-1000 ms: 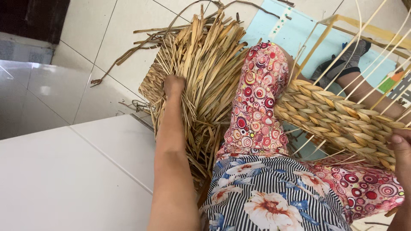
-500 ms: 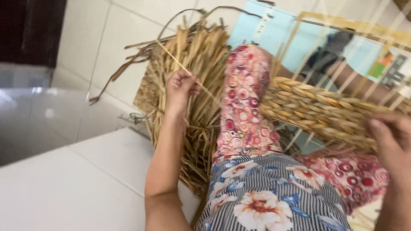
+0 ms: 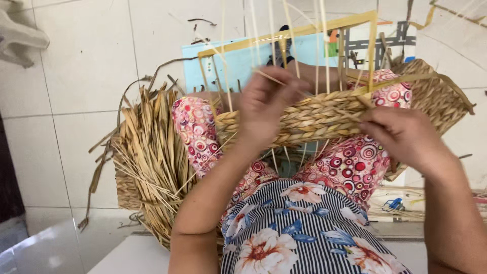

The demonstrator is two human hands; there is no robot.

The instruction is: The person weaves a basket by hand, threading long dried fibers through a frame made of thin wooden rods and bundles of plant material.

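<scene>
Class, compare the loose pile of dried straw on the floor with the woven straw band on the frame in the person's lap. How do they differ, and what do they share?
The loose pile of dried straw lies unwoven, its strands splayed; the woven straw band is plaited into tight rows. The pile rests on the tiled floor beside the person's knee; the band sits on the lap, among thin upright stakes. Neither hand touches the pile; the left hand and right hand are both at the band. Both are the same tan, dry fibre.
</scene>
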